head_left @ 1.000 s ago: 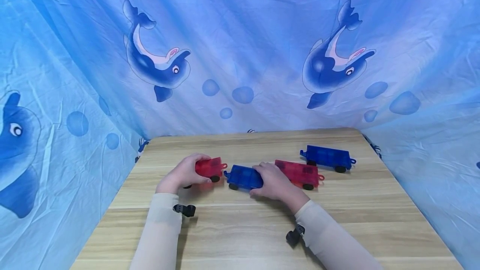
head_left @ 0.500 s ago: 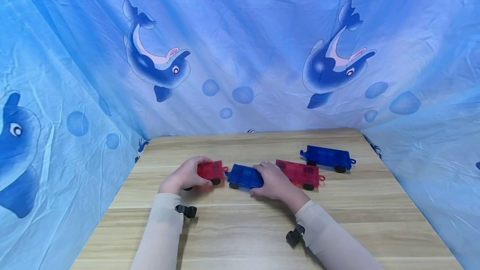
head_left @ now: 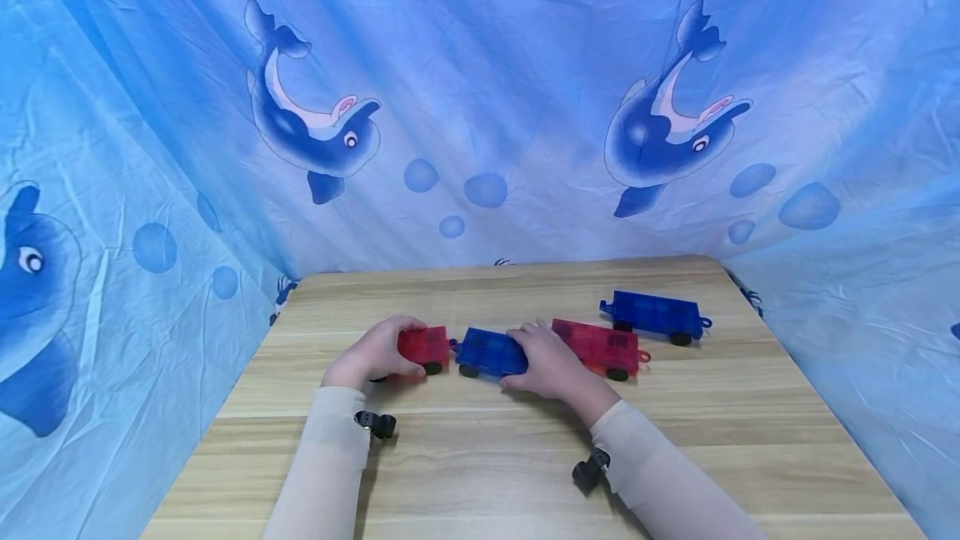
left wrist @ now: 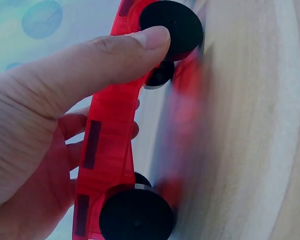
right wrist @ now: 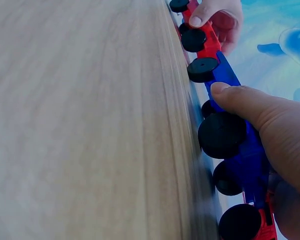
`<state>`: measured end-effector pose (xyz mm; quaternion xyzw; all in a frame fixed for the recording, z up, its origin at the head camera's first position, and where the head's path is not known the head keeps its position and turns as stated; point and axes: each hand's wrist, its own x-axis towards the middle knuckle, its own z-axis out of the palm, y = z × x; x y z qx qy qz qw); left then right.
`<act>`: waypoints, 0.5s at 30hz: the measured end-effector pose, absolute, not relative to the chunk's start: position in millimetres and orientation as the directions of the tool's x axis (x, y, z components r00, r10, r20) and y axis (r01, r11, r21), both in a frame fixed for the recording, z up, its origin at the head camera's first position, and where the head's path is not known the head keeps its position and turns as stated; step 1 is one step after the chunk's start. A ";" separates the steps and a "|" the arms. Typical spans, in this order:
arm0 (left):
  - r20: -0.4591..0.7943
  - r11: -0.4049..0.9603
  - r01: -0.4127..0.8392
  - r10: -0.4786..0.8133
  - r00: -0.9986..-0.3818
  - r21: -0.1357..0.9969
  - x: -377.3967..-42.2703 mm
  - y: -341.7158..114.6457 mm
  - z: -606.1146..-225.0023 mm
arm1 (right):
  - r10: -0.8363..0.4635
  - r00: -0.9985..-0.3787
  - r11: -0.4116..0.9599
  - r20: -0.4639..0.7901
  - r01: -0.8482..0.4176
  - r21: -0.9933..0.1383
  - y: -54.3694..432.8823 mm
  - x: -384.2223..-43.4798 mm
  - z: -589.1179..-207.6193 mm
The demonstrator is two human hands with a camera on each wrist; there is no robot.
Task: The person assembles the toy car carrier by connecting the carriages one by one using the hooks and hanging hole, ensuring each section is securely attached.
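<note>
My left hand (head_left: 380,349) grips a red toy train car (head_left: 425,345) across its body. In the left wrist view the thumb lies by a black wheel (left wrist: 172,29) and the fingers curl behind the car. Its right end meets the hook end of a blue toy train car (head_left: 483,352), which my right hand (head_left: 549,362) holds around its right half. In the right wrist view the thumb presses the blue car's near side. Just right of that hand stands a second red train car (head_left: 600,347), its left end partly behind the hand.
A second blue train car (head_left: 657,313), with a hook on the left and a ring on the right, stands behind the second red one. The wooden table (head_left: 480,457) ends at a blue dolphin-print curtain (head_left: 480,107) on three sides.
My left hand has moved slightly right and towards me with its red car, closing the small gap to the blue car's hook. The right hand has barely moved.
</note>
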<state>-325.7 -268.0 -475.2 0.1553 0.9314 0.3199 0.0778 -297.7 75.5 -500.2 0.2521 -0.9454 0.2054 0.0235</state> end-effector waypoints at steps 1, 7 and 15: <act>-0.041 0.746 0.242 0.339 -0.940 0.620 -326.0 -268.5 -475.9 | -0.466 -0.872 0.788 0.148 -0.486 -0.379 75.5 -297.7 -500.2; -0.040 0.750 0.235 0.329 -0.943 0.618 -326.5 -269.6 -477.7 | -0.464 -0.875 0.790 0.140 -0.480 -0.381 76.0 -297.4 -500.8; -0.046 0.753 0.218 0.312 -0.949 0.621 -326.0 -268.9 -478.3 | -0.466 -0.874 0.792 0.135 -0.481 -0.377 75.7 -295.3 -498.5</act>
